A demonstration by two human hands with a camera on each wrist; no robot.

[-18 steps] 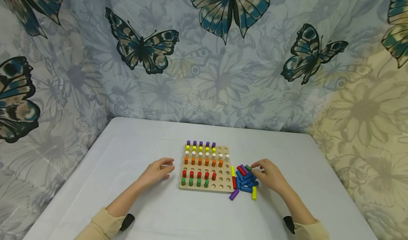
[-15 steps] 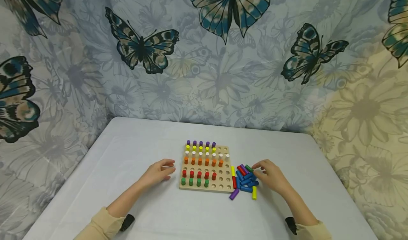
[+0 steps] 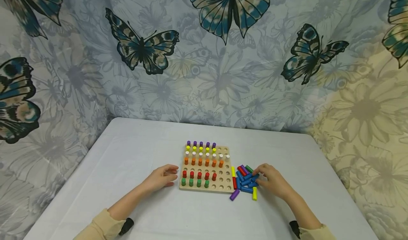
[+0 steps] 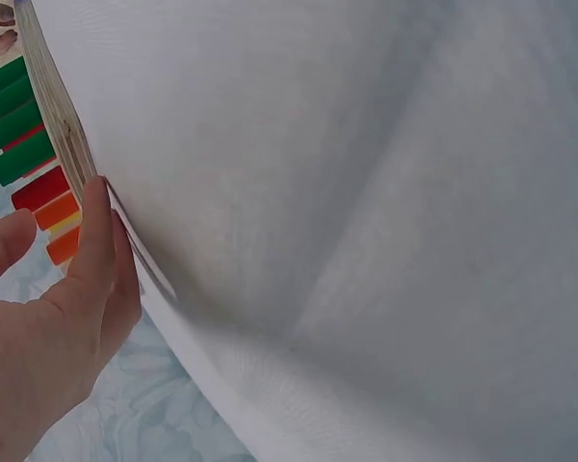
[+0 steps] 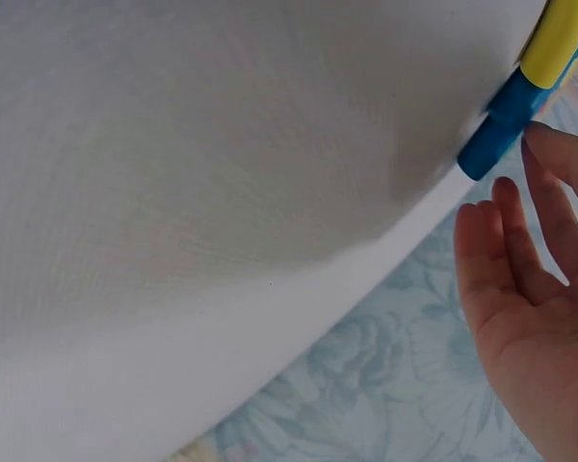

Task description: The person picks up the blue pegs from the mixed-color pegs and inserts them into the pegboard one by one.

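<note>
A wooden pegboard (image 3: 204, 187) stands on the table with rows of purple, yellow, white, orange, red and green pegs. My left hand (image 3: 160, 178) is at its left side, fingers loosely extended, holding nothing. In the left wrist view those fingertips overlap the board's edge (image 4: 69, 140) beside the green pegs (image 4: 24, 154). Right of the board lies a loose pile, mostly blue. There my right hand (image 3: 271, 180) pinches a blue peg (image 5: 491, 144) between thumb and index finger; its other fingers are extended. Beside it in the right wrist view is a yellow peg (image 5: 559, 43).
Other loose pegs lie around the pile: a purple peg (image 3: 234, 195) in front, a green peg (image 3: 249, 169) behind, and red and yellow ones against the board's right edge. The white table (image 3: 153, 137) backs onto a butterfly-patterned cloth (image 3: 223, 91).
My right hand has moved from beside the green peg toward me, to the blue pegs, and its fingers have closed on one. My left hand has shifted slightly right, nearer the board.
</note>
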